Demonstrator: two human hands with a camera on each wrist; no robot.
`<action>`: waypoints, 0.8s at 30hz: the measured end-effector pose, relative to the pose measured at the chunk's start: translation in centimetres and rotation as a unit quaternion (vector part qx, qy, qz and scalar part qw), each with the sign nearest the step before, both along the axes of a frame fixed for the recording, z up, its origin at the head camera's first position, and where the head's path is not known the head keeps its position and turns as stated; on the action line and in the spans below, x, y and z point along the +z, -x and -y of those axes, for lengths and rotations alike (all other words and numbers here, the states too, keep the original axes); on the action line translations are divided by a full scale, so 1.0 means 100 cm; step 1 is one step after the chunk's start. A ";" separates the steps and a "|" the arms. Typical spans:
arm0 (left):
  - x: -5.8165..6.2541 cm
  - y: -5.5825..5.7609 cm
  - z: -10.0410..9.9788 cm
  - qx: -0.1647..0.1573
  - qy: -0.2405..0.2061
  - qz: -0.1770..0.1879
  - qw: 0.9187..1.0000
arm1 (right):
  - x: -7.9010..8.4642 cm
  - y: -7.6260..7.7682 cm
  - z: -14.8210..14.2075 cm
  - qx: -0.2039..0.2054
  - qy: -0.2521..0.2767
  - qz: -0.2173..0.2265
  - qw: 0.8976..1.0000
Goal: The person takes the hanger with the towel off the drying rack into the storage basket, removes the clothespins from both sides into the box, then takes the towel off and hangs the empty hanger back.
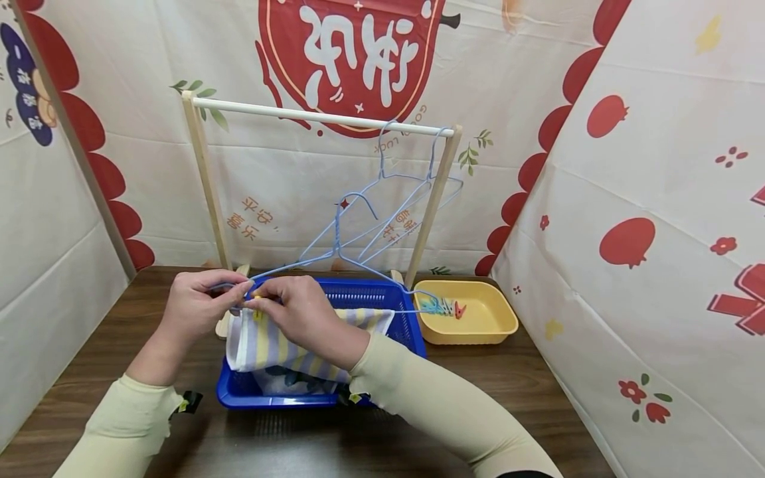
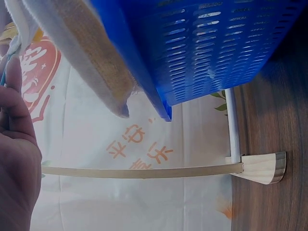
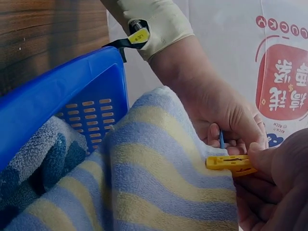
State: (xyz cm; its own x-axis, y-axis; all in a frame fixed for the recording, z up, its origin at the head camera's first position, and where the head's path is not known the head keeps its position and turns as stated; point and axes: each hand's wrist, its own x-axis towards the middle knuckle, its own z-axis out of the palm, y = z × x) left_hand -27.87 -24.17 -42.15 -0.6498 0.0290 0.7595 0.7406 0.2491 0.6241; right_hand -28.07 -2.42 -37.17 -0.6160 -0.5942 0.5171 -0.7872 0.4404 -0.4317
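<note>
A striped towel in yellow, white and grey-lilac hangs over the bottom bar of a blue wire hanger. With curled fingers my left hand grips the hanger's left end; in the right wrist view a bit of blue wire shows among those fingers. Between thumb and fingers, my right hand pinches a yellow clothespin, whose jaws lie over the towel's upper edge near that corner. How far the clothespin is squeezed is hard to see. The left wrist view catches the left hand only at its border.
Beneath the towel stands a blue basket with a teal and grey patterned cloth inside. To its right, a yellow tub holds several clothespins. Behind rises a rack carrying two blue hangers.
</note>
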 end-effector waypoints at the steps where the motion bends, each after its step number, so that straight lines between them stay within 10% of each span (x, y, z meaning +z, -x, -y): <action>1: 0.000 0.000 0.000 0.000 -0.001 0.001 1.000 | -0.001 0.000 0.000 0.003 0.003 -0.003 1.000; 24: 0.002 0.000 0.004 -0.017 0.011 0.018 1.000 | -0.004 -0.006 -0.008 0.014 0.086 -0.035 0.996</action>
